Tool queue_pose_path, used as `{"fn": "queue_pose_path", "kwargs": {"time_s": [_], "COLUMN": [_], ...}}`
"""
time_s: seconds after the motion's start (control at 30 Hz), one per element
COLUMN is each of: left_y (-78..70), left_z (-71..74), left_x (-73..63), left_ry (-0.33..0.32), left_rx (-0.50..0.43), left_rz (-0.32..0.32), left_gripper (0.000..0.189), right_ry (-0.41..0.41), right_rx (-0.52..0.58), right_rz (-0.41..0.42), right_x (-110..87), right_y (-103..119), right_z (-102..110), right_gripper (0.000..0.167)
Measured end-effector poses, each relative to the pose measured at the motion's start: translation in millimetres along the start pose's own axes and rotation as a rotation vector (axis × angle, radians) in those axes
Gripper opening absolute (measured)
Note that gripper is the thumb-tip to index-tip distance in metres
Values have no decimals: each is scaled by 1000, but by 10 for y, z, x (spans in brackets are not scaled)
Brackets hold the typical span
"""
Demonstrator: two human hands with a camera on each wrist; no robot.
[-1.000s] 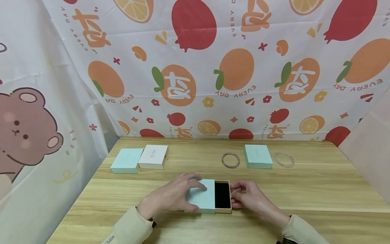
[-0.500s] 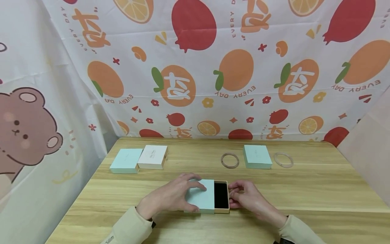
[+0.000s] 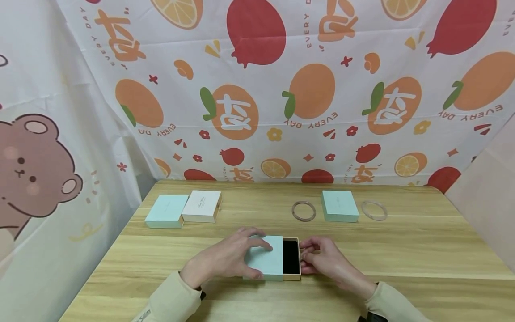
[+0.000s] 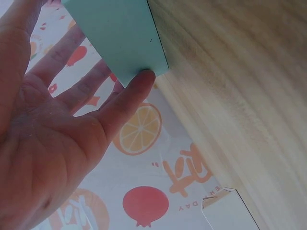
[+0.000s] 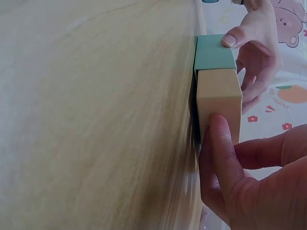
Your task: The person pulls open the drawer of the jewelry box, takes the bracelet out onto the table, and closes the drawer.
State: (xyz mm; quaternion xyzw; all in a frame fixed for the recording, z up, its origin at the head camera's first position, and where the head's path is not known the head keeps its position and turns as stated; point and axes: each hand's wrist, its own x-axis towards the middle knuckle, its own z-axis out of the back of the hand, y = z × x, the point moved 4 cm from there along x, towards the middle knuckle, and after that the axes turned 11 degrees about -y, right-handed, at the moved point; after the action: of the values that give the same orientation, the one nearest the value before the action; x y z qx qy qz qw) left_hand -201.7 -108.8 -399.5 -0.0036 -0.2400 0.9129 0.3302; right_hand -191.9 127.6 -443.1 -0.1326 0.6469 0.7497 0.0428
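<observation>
A mint-green box sleeve lies on the wooden table near the front edge. My left hand covers its left half, fingers on top and thumb on the near side, gripping it. A tan drawer with a black lining sticks out of the sleeve's right end by a short way. My right hand pinches the drawer's outer end. The right wrist view shows the thumb on the tan drawer and the sleeve beyond it. In the left wrist view, my thumb touches the sleeve's corner.
At the back left sit a mint box and a white box side by side. At the back right, another mint box lies between a brownish bangle and a pale bangle. A fruit-print cloth hangs behind.
The drawer has slid left, further into the sleeve, and the black opening is narrower. My right hand moved left with it. The left hand stayed put.
</observation>
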Motion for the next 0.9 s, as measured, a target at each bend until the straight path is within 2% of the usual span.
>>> {"fn": "queue_pose_path", "kwargs": {"time_s": [0.9], "left_y": [3], "left_z": [2], "left_x": [2], "left_ry": [7], "left_rx": [-6], "left_rz": [-1], "left_gripper": [54], "right_ry": [31], "right_rx": [3], "right_rz": [6], "right_x": [17], "right_y": [41], "right_z": [-99], "right_gripper": [24]}}
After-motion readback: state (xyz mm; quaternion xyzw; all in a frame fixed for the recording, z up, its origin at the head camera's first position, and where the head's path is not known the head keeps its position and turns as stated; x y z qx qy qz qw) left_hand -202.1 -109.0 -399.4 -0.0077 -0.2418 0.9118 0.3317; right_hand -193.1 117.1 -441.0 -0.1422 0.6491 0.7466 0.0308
